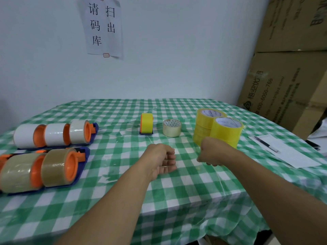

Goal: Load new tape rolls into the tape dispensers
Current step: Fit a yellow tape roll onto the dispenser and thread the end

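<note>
— Fingers (170, 153) of the left hand (159, 161) curl loosely and hold nothing, as I see it from my remote seat. Those of the right hand (211, 152) tuck under its back, and I cannot tell whether they hold anything.

— Room to move?

— Open checked tablecloth (177, 195), green and white and lightly creased, runs from both hands to the near table edge. The left hand lies on its side mid-table, forearm stretched straight ahead. The right hand is raised with its back to the camera, overlapping the nearer of two stacks of glossy yellow tape rolls (227, 131).

— And the dispensers?

— One small dispenser (146, 125), with a blue base, an orange hub and a yellow roll loaded, stands upright beyond the left hand. A clear tape roll (172, 128) lies flat just to its right. Near the left edge the white-roll dispensers (53, 134) form the far row and the brown-roll dispensers (40, 170) the near row, all blue and orange plastic.

— The right side?

— A white sheet of paper (290, 156) lies near the right edge with a black pen (265, 144) on it. Cardboard boxes (292, 76) are stacked beyond.
</note>
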### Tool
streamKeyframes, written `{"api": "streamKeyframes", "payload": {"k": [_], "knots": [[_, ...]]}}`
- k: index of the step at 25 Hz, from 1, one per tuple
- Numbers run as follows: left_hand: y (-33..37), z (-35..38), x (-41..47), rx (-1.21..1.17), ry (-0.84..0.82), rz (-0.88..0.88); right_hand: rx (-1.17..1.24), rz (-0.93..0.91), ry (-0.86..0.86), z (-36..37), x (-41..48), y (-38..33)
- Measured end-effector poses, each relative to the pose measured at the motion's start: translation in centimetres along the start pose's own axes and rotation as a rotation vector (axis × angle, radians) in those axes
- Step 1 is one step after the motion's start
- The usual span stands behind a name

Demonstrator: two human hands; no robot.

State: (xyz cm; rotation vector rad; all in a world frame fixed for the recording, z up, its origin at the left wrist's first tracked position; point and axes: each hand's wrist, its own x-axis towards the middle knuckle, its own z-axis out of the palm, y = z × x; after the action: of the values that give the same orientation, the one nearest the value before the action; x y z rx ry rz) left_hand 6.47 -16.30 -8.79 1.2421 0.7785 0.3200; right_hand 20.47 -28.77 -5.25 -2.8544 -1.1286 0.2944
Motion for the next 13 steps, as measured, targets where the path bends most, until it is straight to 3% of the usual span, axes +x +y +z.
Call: {"api": "streamKeyframes", "payload": {"k": [13], "knots": [[3.0, -4.1, -0.8, -0.021, 0.086, 0.033, 0.136, -0.125, 0.08, -1.9, 2.0, -8.1]]}}
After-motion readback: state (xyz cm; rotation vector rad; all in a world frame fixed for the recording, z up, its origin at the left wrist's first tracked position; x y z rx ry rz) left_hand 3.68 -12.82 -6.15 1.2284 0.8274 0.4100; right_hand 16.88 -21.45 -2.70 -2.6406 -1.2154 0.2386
